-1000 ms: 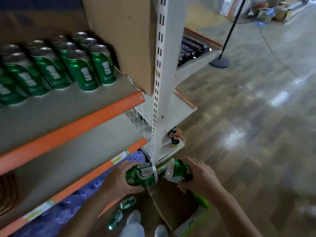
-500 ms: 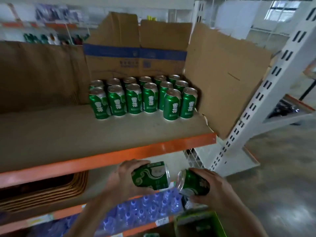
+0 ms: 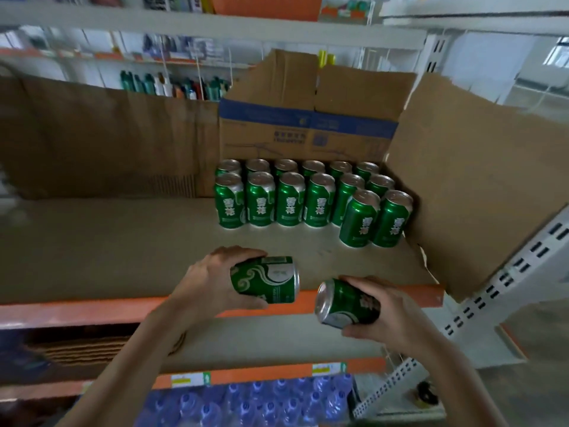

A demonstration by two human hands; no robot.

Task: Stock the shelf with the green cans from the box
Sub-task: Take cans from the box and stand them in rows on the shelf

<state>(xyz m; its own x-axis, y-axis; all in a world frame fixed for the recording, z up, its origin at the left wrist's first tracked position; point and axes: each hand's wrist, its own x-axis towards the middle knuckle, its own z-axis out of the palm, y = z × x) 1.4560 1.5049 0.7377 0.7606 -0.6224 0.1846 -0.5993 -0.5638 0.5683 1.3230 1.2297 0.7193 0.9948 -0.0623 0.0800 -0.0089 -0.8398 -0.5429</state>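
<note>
- Two green cans are in play: my left hand [image 3: 212, 282] is wrapped around one green can [image 3: 265, 280] lying on its side, and my right hand [image 3: 397, 312] grasps the other can [image 3: 346, 303], also sideways, with its silver end turned toward the left one.
- Both cans hang over the orange front edge [image 3: 92, 309] of the shelf [image 3: 107, 241], not yet touching the board; the left one sits a little further in than the right.
- Stocked cans [image 3: 289, 198] stand upright at the back right corner of the shelf, against a blue-banded carton [image 3: 308, 124], with two more cans [image 3: 375, 218] stepped forward beside the cardboard flap [image 3: 477, 180] on the right edge.
- I judge the step in hand to be setting these two down to carry on that forward row.
- To do it well, I would turn each can upright before it lands, silver top up, label facing the front edge like the others.
- I would place the right-hand can first, just beside the forward pair, then the left-hand one next to it, so my wrists do not cross.
- I would lower them gently, since a knock could topple the neighbours.
- Compared with half a second ago, my hands have risen from below the orange edge to the level of the board, and the view has closed in on the shelf.
- Grips and can poses look unchanged, and the stocked cans have not moved.
</note>
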